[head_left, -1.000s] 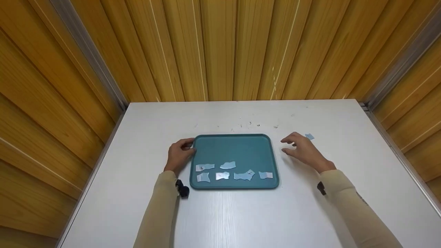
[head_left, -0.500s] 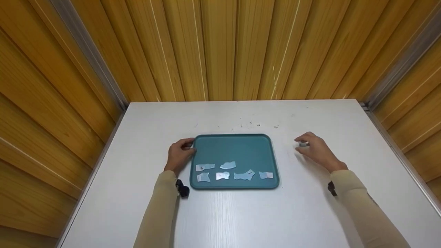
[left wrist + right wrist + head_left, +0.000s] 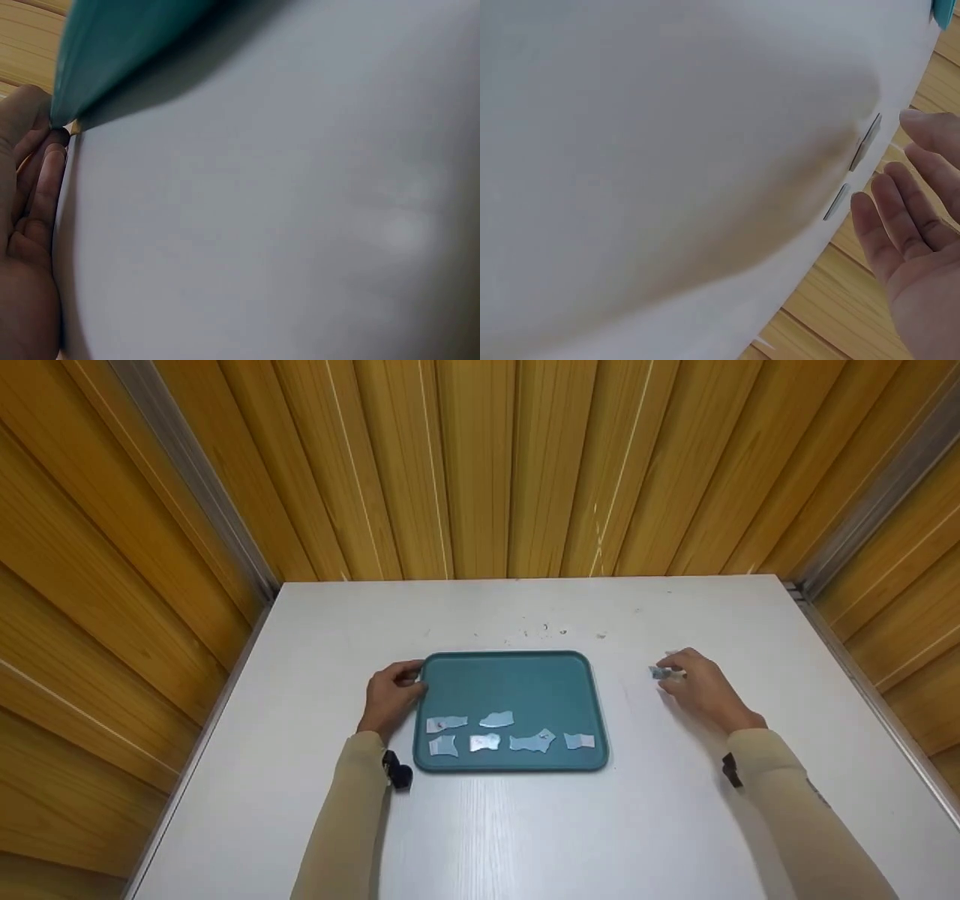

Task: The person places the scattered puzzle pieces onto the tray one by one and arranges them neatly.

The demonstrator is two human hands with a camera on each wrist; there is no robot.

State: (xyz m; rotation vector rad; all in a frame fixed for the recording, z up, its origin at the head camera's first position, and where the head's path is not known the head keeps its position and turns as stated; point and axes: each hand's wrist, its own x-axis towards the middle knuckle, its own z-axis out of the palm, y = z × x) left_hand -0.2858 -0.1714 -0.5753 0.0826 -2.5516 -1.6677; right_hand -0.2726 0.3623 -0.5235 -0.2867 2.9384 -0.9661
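Note:
My left hand (image 3: pixel 391 699) grips the left rim of a teal rectangular tray (image 3: pixel 510 684), thumb above and fingers at its edge. In the left wrist view the tray's raised corner (image 3: pixel 120 60) meets the fingers. Several flat, jagged light-blue pieces (image 3: pixel 531 742) lie in two rows on the tray's near half. Over the table to the right, my right hand (image 3: pixel 701 686) has thumb and fingers spread around a similar loose piece (image 3: pixel 658 672). From the right wrist, that loose piece (image 3: pixel 866 142) lies flat just off the thumb tip, and a second piece (image 3: pixel 838 202) lies beside the fingers.
The white table (image 3: pixel 480 832) bears small dark marks (image 3: pixel 562 631) behind the tray. Wood-patterned panels (image 3: pixel 480 472) stand along the back and both sides, with grey metal posts (image 3: pixel 195 472) at the corners.
My right hand has moved right, away from the tray, and its fingers have come to the loose piece. The left hand and tray stay in place.

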